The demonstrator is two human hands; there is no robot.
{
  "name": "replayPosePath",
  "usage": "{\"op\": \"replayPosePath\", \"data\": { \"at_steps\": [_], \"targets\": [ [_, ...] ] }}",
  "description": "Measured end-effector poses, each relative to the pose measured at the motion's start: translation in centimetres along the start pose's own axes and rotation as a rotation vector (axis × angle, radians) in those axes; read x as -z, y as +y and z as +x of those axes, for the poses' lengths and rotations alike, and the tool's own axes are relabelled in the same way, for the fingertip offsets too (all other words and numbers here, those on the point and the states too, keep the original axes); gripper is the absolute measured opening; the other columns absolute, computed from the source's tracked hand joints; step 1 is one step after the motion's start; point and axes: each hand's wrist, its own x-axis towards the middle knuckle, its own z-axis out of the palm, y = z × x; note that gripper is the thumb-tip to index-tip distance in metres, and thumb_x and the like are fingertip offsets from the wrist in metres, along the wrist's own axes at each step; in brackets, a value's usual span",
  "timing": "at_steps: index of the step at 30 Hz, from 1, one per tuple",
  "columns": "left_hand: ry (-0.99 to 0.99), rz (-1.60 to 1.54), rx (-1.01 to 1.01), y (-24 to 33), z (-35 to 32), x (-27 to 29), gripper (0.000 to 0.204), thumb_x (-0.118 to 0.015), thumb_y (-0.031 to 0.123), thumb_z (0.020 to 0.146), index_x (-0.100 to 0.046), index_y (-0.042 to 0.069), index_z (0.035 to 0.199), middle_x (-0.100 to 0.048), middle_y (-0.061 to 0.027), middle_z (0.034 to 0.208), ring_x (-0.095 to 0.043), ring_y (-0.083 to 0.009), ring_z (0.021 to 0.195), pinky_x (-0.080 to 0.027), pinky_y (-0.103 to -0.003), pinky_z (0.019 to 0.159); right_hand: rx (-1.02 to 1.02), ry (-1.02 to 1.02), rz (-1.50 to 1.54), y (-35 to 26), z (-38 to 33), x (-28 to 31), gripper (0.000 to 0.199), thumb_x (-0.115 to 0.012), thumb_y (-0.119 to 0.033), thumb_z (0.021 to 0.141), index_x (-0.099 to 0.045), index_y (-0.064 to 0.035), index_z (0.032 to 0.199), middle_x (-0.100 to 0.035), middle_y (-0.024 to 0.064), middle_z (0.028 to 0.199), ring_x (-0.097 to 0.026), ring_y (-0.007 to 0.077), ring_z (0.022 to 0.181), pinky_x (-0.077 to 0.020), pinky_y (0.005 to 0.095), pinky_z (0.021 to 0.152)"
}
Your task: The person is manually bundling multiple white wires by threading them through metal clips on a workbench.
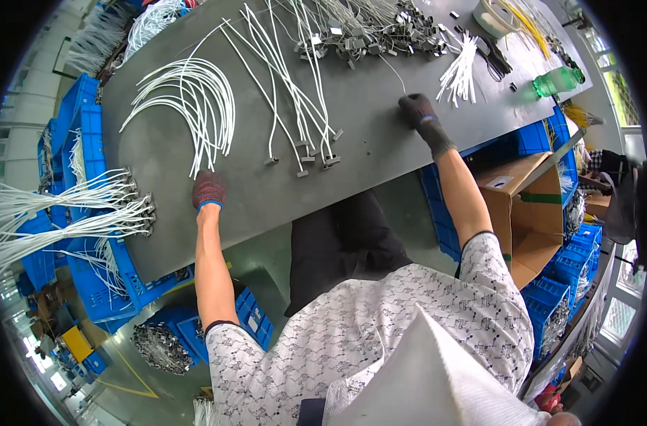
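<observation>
My left hand [209,190], in a dark red knit glove, is closed at the near ends of a fanned bundle of white cables [220,106]; the exact grip is hidden under the fingers. My right hand [417,112], in a dark grey glove, is closed at the end of a thin pale wire [393,73]. That wire runs back to a heap of wires with small metal connectors [380,35]. Between my hands lie several long white cables [277,78] with grey connectors [329,162] at their near ends.
A short white cable bundle [459,74], a black tool [495,58], a green bottle [556,82] and a tape roll [494,18] lie on the grey table [266,202] at right. Cable bundles [75,220] overhang its left edge. A cardboard box [525,213] and blue crates [550,305] stand right.
</observation>
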Motion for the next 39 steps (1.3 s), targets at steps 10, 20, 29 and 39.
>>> {"op": "replayPosePath", "data": {
  "at_steps": [10, 20, 29, 39],
  "targets": [
    [-0.512, -1.298, -0.078, 0.7, -10.2, 1.9, 0.021, -0.072, 0.024, 0.091, -0.067, 0.005, 0.099, -0.065, -0.0051, 0.078, -0.064, -0.0128, 0.064, -0.052, -0.032, 0.052, 0.398, 0.208, -0.494, 22.7, -26.4, -1.9, 0.019, -0.053, -0.014, 0.092, -0.06, -0.0034, 0.106, -0.067, 0.023, 0.085, -0.067, 0.041, 0.078, -0.0528, 0.0492, 0.068],
    [-0.794, -1.816, -0.269, 21.7, -15.9, 2.9, 0.022, -0.068, 0.012, 0.094, -0.063, 0.003, 0.113, -0.066, -0.0055, 0.095, -0.066, -0.0176, 0.081, -0.058, -0.033, 0.075, 0.115, -0.185, -0.556, 34.5, -39.5, -4.3, 0.02, -0.056, -0.011, 0.088, -0.068, -0.006, 0.103, -0.069, 0.0251, 0.105, -0.065, 0.044, 0.101, -0.0529, 0.0479, 0.084],
    [-0.321, -2.135, -0.276, 34.7, -16.6, 2.5, 0.01, -0.059, 0.01, 0.098, -0.056, 0.001, 0.103, -0.069, -0.0129, 0.092, -0.071, -0.026, 0.071, -0.064, -0.042, 0.065, 0.183, -0.21, -0.65, 26.4, -35.1, -2.6, 0.022, -0.057, -0.016, 0.088, -0.069, -0.0069, 0.104, -0.07, 0.0239, 0.099, -0.068, 0.041, 0.097, -0.0539, 0.048, 0.081],
    [0.016, -1.733, -0.426, 31.2, -11.4, 1.9, 0.014, -0.064, 0.014, 0.094, -0.065, -0.001, 0.093, -0.072, -0.0114, 0.09, -0.071, -0.0191, 0.075, -0.061, -0.034, 0.073, 0.09, -0.294, -0.737, 30.4, -37.1, -0.9, 0.019, -0.056, -0.013, 0.085, -0.07, -0.0081, 0.097, -0.071, 0.022, 0.096, -0.068, 0.0409, 0.095, -0.0543, 0.05, 0.081]
  ]
}}
